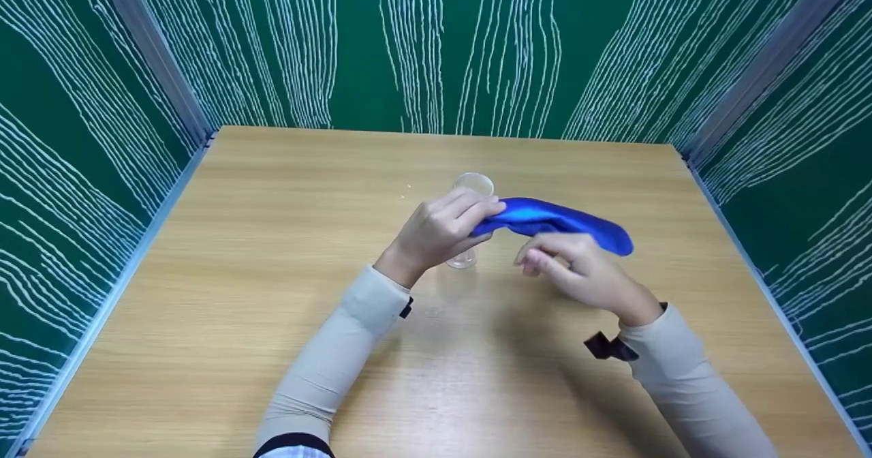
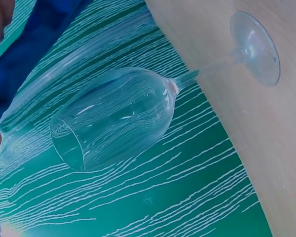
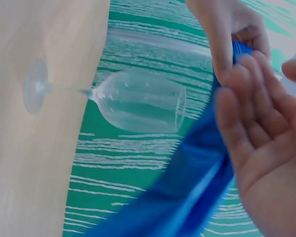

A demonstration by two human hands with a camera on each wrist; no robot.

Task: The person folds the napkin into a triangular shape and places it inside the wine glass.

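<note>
A long, shiny strip of blue cloth (image 1: 552, 216) is pinched at one end by my left hand (image 1: 441, 226), with its other part stretching out to the right and bending down. My right hand (image 1: 582, 270) is just below the cloth, its fingers loosely bent and nothing held in them; in the right wrist view the palm shows beside the blue fabric. A clear wine glass (image 2: 118, 121) stands upright on its foot behind my left hand, which hides its middle in the head view. Both hands are above the table, and the glass looks untouched.
The glass and hands are over a light wooden table (image 1: 272, 240). Green walls (image 1: 354, 42) with wavy white lines enclose its back and sides, with grey posts (image 1: 770, 69) at the corners. A few tiny white specks lie left of the glass.
</note>
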